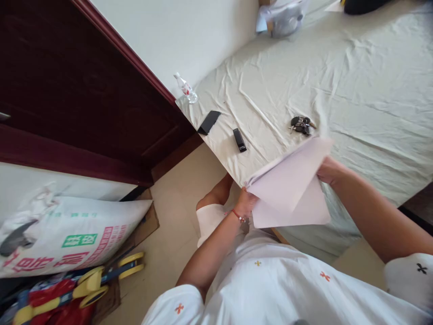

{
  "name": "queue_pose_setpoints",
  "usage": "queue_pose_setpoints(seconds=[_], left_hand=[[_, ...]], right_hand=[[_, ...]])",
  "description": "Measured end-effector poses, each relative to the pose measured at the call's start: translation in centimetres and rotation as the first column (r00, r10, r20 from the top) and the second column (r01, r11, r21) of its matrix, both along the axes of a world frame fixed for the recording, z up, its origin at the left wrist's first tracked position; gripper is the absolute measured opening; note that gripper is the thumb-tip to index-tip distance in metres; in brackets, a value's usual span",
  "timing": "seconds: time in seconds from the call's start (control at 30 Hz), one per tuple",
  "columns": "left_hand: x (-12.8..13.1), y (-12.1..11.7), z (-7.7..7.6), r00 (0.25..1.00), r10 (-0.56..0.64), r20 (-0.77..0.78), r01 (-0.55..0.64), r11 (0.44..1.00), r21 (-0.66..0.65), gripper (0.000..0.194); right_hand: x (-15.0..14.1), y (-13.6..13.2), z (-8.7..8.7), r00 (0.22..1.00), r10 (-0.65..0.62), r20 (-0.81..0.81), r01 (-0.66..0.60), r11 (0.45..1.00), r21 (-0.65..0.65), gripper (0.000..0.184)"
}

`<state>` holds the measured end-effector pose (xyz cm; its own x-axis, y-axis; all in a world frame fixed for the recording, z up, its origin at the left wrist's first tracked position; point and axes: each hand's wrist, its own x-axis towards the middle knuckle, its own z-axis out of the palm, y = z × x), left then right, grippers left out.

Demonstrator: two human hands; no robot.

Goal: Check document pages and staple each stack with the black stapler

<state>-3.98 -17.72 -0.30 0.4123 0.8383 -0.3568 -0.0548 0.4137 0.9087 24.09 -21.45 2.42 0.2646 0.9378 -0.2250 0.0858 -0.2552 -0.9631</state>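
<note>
Sheets of white paper (287,187) are held over the near edge of the cloth-covered table, one lying at an angle across another. My left hand (246,203), with a red bracelet at the wrist, is closed on the left corner of the sheets. At the right side, my right hand (329,170) grips them too, its fingers partly hidden behind the paper. Just beyond the far corner lies a bunch of keys (301,125). A small black stapler-like object (240,140) rests on the cloth, with a black folded case or box (209,122) to its left.
A clear plastic bottle (186,88) stands at the table corner by the wall. Further back sits a plastic bag (284,20) with things inside. The tablecloth (365,90) is wrinkled. To the left, a large printed sack (77,234) and a yellow-and-blue wheeled toy (91,284) occupy the floor.
</note>
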Motion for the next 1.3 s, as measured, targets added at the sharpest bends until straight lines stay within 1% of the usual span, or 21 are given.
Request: queue_pose_setpoints(seconds=[0.07,0.1,0.13,0.2,0.27,0.37,0.5,0.57,0.63,0.67,0.7,0.73,0.77,0.8,0.83,0.93,1.0,1.07,1.1,1.2,1.3], left_hand=[[-0.4,-1.4,-0.7,1.000,-0.014,-0.018,0.013,0.999,-0.052,0.059],[-0.6,-1.8,-0.8,0.999,-0.018,-0.035,0.015,0.997,-0.075,0.064],[-0.8,-1.9,-0.8,0.999,-0.021,-0.048,0.016,0.995,-0.098,0.068],[-1.2,-1.6,-0.5,0.999,-0.024,-0.039,0.018,0.991,-0.135,0.072],[-1.2,-0.7,0.3,1.000,0.011,0.014,-0.008,0.984,-0.176,0.073],[-0.8,0.8,1.5,0.989,0.122,0.088,-0.096,0.963,-0.252,0.070],[-0.1,1.9,2.3,0.973,0.214,0.090,-0.174,0.930,-0.325,0.072],[0.2,1.9,2.4,0.970,0.227,0.085,-0.192,0.933,-0.303,0.071],[0.4,1.7,2.3,0.972,0.216,0.088,-0.186,0.946,-0.266,0.069],[0.5,1.6,2.3,0.976,0.197,0.089,-0.169,0.952,-0.254,0.069],[0.6,1.5,2.3,0.981,0.175,0.087,-0.149,0.957,-0.248,0.069],[0.7,1.4,2.4,0.985,0.150,0.084,-0.125,0.961,-0.245,0.069],[0.8,1.3,2.4,0.988,0.128,0.083,-0.105,0.965,-0.240,0.069],[0.9,1.3,2.5,0.990,0.111,0.086,-0.088,0.968,-0.236,0.069],[1.0,1.2,2.6,0.991,0.099,0.092,-0.075,0.970,-0.231,0.069],[1.3,1.0,2.9,0.987,0.097,0.126,-0.069,0.976,-0.206,0.068],[1.4,0.9,2.9,0.986,0.101,0.132,-0.074,0.978,-0.194,0.066],[1.3,0.8,2.9,0.987,0.096,0.125,-0.070,0.977,-0.200,0.065],[1.3,0.8,2.9,0.988,0.093,0.125,-0.066,0.977,-0.203,0.065],[1.1,0.7,2.7,0.989,0.076,0.129,-0.051,0.981,-0.187,0.065],[1.0,0.7,2.5,0.994,0.040,0.104,-0.022,0.985,-0.172,0.067]], right_hand=[[-1.0,-0.8,0.4,0.971,0.023,-0.239,-0.055,0.990,-0.128,0.048],[-1.5,-1.1,0.6,0.954,0.001,-0.300,-0.057,0.982,-0.179,0.049],[-1.8,-1.4,0.7,0.939,-0.030,-0.344,-0.047,0.976,-0.215,0.050],[-2.2,-1.9,0.6,0.933,-0.073,-0.352,-0.016,0.970,-0.244,0.049],[-2.3,-2.4,0.2,0.943,-0.066,-0.327,-0.024,0.964,-0.264,0.052],[-2.5,-3.4,-0.7,0.955,-0.001,-0.297,-0.093,0.949,-0.303,0.057],[-3.0,-4.4,-2.0,0.954,0.076,-0.291,-0.173,0.930,-0.325,0.060],[-2.8,-4.5,-2.5,0.978,0.100,-0.184,-0.150,0.947,-0.284,0.059],[-2.4,-3.9,-2.5,0.995,0.048,0.087,-0.034,0.986,-0.162,0.058],[-2.2,-3.5,-2.2,0.965,-0.024,0.262,0.040,0.998,-0.055,0.060],[-2.1,-3.0,-1.7,0.897,-0.114,0.426,0.092,0.993,0.072,0.062],[-2.1,-2.4,-0.9,0.804,-0.201,0.560,0.105,0.975,0.198,0.062],[-2.4,-1.7,0.1,0.711,-0.258,0.654,0.069,0.951,0.301,0.059],[-2.8,-1.1,1.2,0.637,-0.278,0.719,-0.002,0.932,0.362,0.052],[-3.4,-0.5,2.4,0.583,-0.261,0.769,-0.093,0.919,0.383,0.044],[-5.8,1.0,5.1,0.466,-0.173,0.868,-0.307,0.888,0.342,0.039],[-7.2,1.5,5.8,0.392,-0.082,0.916,-0.409,0.877,0.254,0.037],[-8.0,1.8,5.8,0.338,-0.004,0.941,-0.465,0.868,0.171,0.035],[-8.2,1.9,5.6,0.328,0.011,0.945,-0.469,0.870,0.153,0.035],[-8.5,1.9,5.0,0.328,0.007,0.945,-0.466,0.871,0.155,0.034],[-8.6,1.9,5.0,0.316,0.089,0.945,-0.512,0.854,0.091,0.032]])
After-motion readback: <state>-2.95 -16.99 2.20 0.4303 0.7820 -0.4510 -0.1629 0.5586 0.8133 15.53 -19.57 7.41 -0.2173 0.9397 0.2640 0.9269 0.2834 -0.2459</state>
